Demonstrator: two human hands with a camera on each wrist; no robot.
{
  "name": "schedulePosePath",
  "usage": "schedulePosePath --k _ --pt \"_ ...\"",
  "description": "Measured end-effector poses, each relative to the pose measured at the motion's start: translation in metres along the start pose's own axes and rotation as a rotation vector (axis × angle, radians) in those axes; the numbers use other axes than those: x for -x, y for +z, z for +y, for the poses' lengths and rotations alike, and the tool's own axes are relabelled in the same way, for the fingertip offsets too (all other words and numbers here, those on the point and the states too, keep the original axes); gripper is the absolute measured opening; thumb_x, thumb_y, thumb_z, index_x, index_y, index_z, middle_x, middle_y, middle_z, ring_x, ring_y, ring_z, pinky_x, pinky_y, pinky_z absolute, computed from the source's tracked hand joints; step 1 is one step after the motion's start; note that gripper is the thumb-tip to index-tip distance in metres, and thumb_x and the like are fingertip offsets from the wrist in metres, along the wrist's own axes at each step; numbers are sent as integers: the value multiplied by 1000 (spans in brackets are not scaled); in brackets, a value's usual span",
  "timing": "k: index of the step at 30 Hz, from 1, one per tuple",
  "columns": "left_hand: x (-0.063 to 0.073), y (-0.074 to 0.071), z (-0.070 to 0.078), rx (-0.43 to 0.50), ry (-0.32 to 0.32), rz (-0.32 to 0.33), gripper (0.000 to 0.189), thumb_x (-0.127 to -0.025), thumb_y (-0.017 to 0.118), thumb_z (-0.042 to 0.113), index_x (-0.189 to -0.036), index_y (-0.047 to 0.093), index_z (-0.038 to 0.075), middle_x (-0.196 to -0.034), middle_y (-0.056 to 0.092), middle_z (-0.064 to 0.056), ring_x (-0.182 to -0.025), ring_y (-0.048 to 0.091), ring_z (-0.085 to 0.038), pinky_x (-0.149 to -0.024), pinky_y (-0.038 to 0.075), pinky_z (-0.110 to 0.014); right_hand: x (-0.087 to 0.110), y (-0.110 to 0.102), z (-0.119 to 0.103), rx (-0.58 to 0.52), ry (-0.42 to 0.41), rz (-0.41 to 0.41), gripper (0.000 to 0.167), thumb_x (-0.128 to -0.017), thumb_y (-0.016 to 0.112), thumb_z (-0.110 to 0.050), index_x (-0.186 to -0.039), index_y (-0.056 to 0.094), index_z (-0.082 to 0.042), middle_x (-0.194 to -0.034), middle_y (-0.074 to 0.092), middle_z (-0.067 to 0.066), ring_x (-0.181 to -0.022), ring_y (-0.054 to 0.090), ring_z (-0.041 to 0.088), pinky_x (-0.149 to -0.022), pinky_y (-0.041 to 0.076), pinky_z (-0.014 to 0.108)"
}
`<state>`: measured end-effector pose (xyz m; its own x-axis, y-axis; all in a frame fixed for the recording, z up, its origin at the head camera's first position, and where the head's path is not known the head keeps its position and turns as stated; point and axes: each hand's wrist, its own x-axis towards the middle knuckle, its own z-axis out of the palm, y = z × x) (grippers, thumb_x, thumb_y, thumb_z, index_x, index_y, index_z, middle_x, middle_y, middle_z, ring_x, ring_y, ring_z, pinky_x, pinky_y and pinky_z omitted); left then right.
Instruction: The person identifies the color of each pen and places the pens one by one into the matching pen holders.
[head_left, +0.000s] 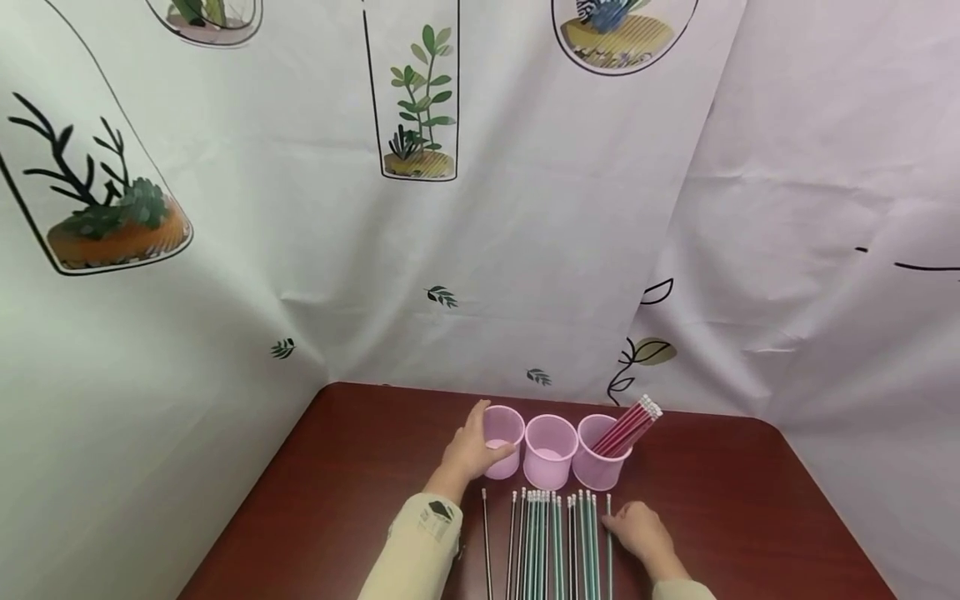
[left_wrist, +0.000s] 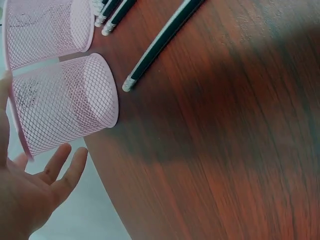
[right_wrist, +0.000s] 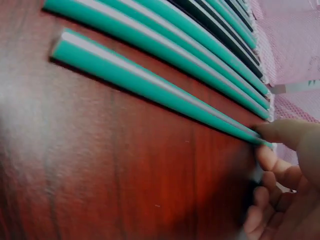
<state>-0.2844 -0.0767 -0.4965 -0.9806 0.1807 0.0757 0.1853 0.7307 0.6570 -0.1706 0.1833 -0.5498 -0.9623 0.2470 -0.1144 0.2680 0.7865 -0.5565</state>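
Observation:
Around the left side of a pink mesh pencil cup (head_left: 504,468) my left hand (head_left: 467,454) spreads its fingers, the thumb by the near rim. The left wrist view shows these fingers apart, beside the cup (left_wrist: 65,107). My right hand (head_left: 641,532) pinches the eraser end of the rightmost green pencil (right_wrist: 150,90) between thumb and index finger. That pencil lies on the table, a small gap from the row of green and black pencils (head_left: 543,542). A black pencil (head_left: 486,546) lies apart at the row's left.
Beside the left cup stand a middle pink cup (head_left: 547,477) and a right pink cup (head_left: 596,477), which holds several red pencils (head_left: 626,429). The brown table (head_left: 360,475) meets a printed white cloth (head_left: 480,333) at the back.

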Motion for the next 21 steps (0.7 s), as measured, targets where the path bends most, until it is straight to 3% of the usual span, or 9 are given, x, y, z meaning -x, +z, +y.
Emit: schedulePosePath --k 3,5,10,14,21 --pt "-1 -1 -3 -39 40 -7 98 -68 77 47 -145 26 16 -150 24 -8 -118 43 -43 -87 39 -62 2 1 -1 -13 37 18 24 -73 68 -31 -65 58 -10 -65 57 2 -61 53 19 -51 42 39" --pt "-2 -2 -4 -70 56 -2 102 -66 76 52 -145 26 12 -151 22 -10 -120 41 -42 -89 36 -64 3 1 -2 -33 47 44 24 -72 69 -32 -65 58 -12 -65 57 2 -59 52 18 -49 40 37" --pt "-5 -1 -4 -137 91 41 105 -64 76 57 -140 31 0 -143 34 -16 -123 39 -36 -94 36 -56 5 -8 -9 -99 11 141 20 -71 68 -29 -63 58 -14 -62 55 -2 -56 48 16 -48 38 33" --pt "-5 0 -4 -157 123 67 102 -64 77 54 -138 35 -1 -137 42 -17 -121 40 -35 -96 37 -51 4 -21 -22 -149 -53 230 15 -71 68 -22 -64 58 -13 -60 54 -3 -55 46 14 -50 38 30" --pt "-5 2 -2 -140 113 60 98 -67 75 53 -139 34 -1 -134 45 -18 -120 42 -35 -97 35 -51 -5 -51 -46 -275 -87 350 10 -72 68 -15 -70 59 -10 -62 55 -2 -57 48 13 -52 39 27"
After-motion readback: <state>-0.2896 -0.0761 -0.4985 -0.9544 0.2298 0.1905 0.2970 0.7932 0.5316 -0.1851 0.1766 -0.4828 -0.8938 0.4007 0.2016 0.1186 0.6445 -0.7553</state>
